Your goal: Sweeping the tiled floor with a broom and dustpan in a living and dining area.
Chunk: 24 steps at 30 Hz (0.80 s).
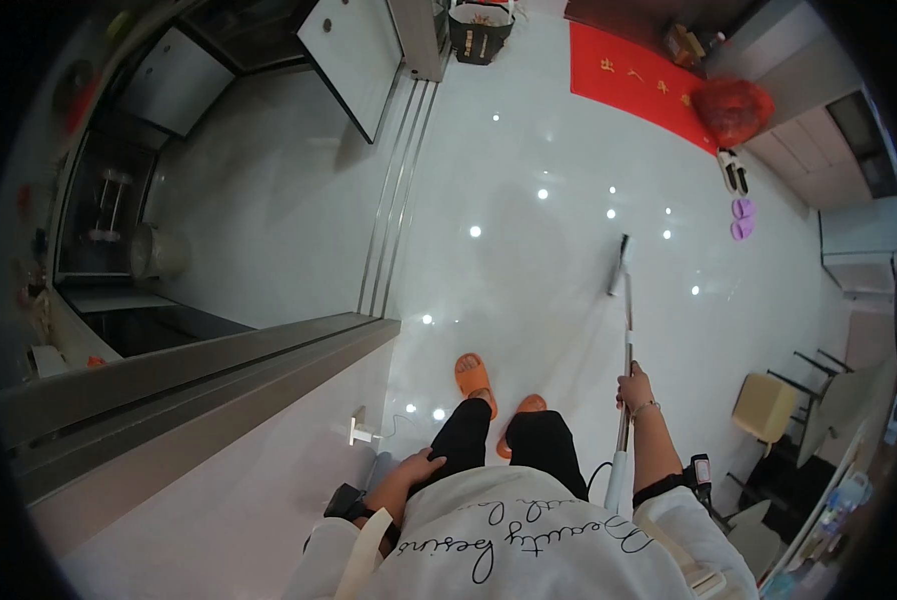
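My right hand is closed around the metal pole of a long-handled floor mop. A thicker pale grip forms the pole's near end, beside my body. At the far end, the narrow mop head touches the glossy tiled floor. My left hand rests on my thigh in black trousers, holding nothing. Below me are my feet in orange slippers, with the left foot ahead of the right.
Metal sliding-door tracks cross the floor at left. A wall socket with a plugged-in charger is near my left side. Ahead lie a red doormat, a red plastic bag and purple slippers. A yellow stool stands at right.
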Each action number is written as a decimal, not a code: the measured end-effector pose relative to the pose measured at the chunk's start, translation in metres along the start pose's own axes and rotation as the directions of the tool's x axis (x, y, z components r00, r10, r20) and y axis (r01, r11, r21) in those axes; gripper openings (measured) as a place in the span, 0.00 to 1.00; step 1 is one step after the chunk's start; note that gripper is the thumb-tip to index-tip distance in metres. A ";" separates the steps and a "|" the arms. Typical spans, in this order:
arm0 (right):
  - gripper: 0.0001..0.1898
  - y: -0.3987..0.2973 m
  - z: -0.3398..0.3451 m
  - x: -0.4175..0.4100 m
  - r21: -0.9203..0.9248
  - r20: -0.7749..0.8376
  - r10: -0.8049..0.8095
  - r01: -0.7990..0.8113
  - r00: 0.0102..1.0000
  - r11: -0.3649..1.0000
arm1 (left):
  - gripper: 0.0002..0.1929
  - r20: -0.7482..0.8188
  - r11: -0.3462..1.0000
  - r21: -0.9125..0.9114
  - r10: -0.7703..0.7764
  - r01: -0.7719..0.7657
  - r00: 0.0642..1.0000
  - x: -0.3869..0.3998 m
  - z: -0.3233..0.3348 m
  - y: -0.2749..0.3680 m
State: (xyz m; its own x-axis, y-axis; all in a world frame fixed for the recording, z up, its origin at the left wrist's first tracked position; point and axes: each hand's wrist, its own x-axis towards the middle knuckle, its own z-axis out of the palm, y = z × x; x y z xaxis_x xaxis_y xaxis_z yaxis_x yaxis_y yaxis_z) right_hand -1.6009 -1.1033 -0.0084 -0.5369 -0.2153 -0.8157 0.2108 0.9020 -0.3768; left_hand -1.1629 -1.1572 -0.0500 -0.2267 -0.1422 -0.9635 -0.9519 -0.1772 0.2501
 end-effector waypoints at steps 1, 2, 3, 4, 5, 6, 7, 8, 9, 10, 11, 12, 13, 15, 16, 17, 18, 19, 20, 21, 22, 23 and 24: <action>0.28 -0.011 -0.003 -0.008 -0.014 -0.007 -0.005 0.005 1.000 1.000 | 0.36 0.004 1.000 -0.014 0.009 -0.009 1.000 0.002 -0.002 0.000; 0.29 -0.021 -0.005 -0.015 -0.075 -0.016 -0.025 0.023 1.000 0.997 | 0.35 -0.010 0.999 -0.004 0.035 -0.036 0.999 0.006 -0.005 0.002; 0.31 -0.027 -0.004 -0.021 -0.130 -0.026 -0.041 0.037 0.999 0.991 | 0.35 -0.022 0.998 0.014 0.062 -0.062 0.998 0.008 -0.010 0.005; 0.31 -0.028 0.000 -0.025 -0.159 0.039 -0.069 0.074 0.997 0.985 | 0.34 -0.023 0.998 0.008 0.067 -0.066 0.998 0.005 -0.014 0.012; 0.31 -0.029 0.007 -0.030 -0.184 0.106 -0.092 0.111 0.990 0.977 | 0.34 -0.018 0.998 0.006 0.070 -0.070 0.997 0.008 -0.013 0.009; 0.31 -0.041 0.017 -0.044 -0.171 0.200 -0.051 0.086 0.978 0.982 | 0.34 -0.025 0.996 0.011 0.091 -0.090 0.996 0.013 -0.012 0.004; 0.31 -0.050 0.032 -0.055 -0.194 0.286 -0.046 0.105 0.957 0.975 | 0.34 -0.030 0.994 0.017 0.108 -0.107 0.994 0.017 -0.012 0.001; 0.31 -0.065 0.048 -0.067 -0.222 0.389 -0.025 0.120 0.921 0.968 | 0.34 -0.028 0.994 0.015 0.106 -0.106 0.994 0.018 -0.013 0.001; 0.31 -0.070 0.065 -0.069 -0.190 0.505 -0.001 0.111 0.863 0.976 | 0.34 -0.024 0.994 -0.016 0.105 -0.105 0.994 0.018 -0.016 0.004; 0.30 -0.080 0.087 -0.075 -0.204 0.577 0.049 0.086 0.815 0.975 | 0.34 -0.025 0.994 -0.050 0.098 -0.100 0.995 0.017 -0.018 0.007; 0.30 -0.089 0.112 -0.077 -0.216 0.651 -0.021 0.211 0.759 0.953 | 0.34 -0.025 0.995 -0.051 0.089 -0.090 0.996 0.013 -0.022 0.011; 0.29 -0.082 0.137 -0.061 -0.223 0.684 -0.042 0.264 0.729 0.938 | 0.34 -0.030 0.996 -0.037 0.079 -0.081 0.996 0.010 -0.028 0.020; 0.28 -0.104 0.155 -0.067 -0.295 0.739 -0.083 0.433 0.668 0.852 | 0.34 -0.050 0.998 -0.046 0.045 -0.047 0.998 0.003 -0.030 0.017; 0.26 -0.107 0.177 -0.041 -0.242 0.779 -0.149 0.512 0.609 0.824 | 0.33 -0.078 0.997 -0.067 0.018 -0.024 0.997 -0.004 -0.034 0.021; 0.23 -0.109 0.177 -0.018 -0.291 0.769 -0.196 0.606 0.608 0.740 | 0.33 -0.105 0.996 -0.085 0.012 -0.021 0.994 -0.004 -0.039 0.026; 0.21 -0.111 0.176 -0.002 -0.331 0.768 -0.244 0.692 0.593 0.641 | 0.33 -0.124 0.995 -0.098 -0.014 0.002 0.992 -0.005 -0.045 0.031; 0.19 -0.119 0.163 0.003 -0.260 0.715 -0.197 0.517 0.671 0.816 | 0.32 -0.134 0.994 -0.111 -0.020 0.005 0.991 -0.010 -0.046 0.035; 0.23 -0.120 0.144 0.016 0.028 0.731 -0.001 -0.028 0.683 0.999 | 0.32 -0.138 0.993 -0.114 -0.010 -0.006 0.990 -0.010 -0.049 0.041; 0.20 -0.127 0.121 0.021 0.126 0.660 -0.049 -0.045 0.750 0.991 | 0.32 -0.151 0.991 -0.132 -0.005 -0.015 0.988 -0.011 -0.049 0.042; 0.27 -0.131 0.098 0.029 0.141 0.624 -0.031 -0.074 0.781 0.987 | 0.32 -0.176 0.987 -0.159 -0.030 0.001 0.984 -0.013 -0.049 0.045; 0.27 -0.131 0.077 0.041 0.125 0.482 0.028 -0.100 0.876 0.987 | 0.31 -0.157 0.990 -0.134 -0.072 0.051 0.985 -0.012 -0.047 0.049; 0.27 -0.130 0.052 0.054 0.130 0.387 0.010 -0.065 0.922 0.989 | 0.31 -0.135 0.990 -0.102 -0.107 0.094 0.985 -0.007 -0.047 0.054; 0.27 -0.129 0.029 0.068 0.163 0.324 0.018 -0.074 0.946 0.984 | 0.31 -0.137 0.991 -0.088 -0.108 0.096 0.985 0.000 -0.048 0.056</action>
State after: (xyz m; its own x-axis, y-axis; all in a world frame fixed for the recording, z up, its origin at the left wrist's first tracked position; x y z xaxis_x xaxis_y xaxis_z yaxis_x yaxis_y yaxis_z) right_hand -1.6411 -1.2447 -0.0281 -0.2392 -0.3090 -0.9205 0.3802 0.8425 -0.3817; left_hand -1.2061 -1.2143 -0.0318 -0.0923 -0.2545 -0.9627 -0.9474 -0.2751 0.1636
